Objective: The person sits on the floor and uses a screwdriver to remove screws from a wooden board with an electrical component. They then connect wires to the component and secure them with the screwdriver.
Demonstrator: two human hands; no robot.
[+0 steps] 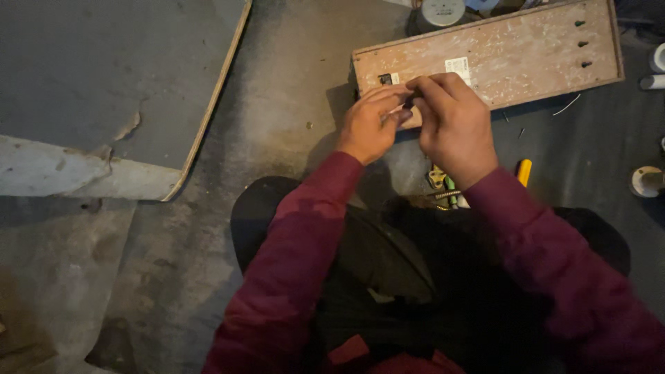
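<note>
At upper centre of the frame the left hand (370, 125) and right hand (454, 128) meet, fingertips pinched together on a small dark piece (409, 104), mostly hidden and too dim to identify. It sits at the near edge of a paint-flecked wooden board (526, 55), whose far corners are cut off. A small white rectangular label (458, 68) lies on the board just above the right hand

left hand (367, 125): curling its fingers (388, 93) in, pinching
right hand (454, 128): arching over, fingertips meeting the left's
arms: both reaching forward, red sleeves
</note>
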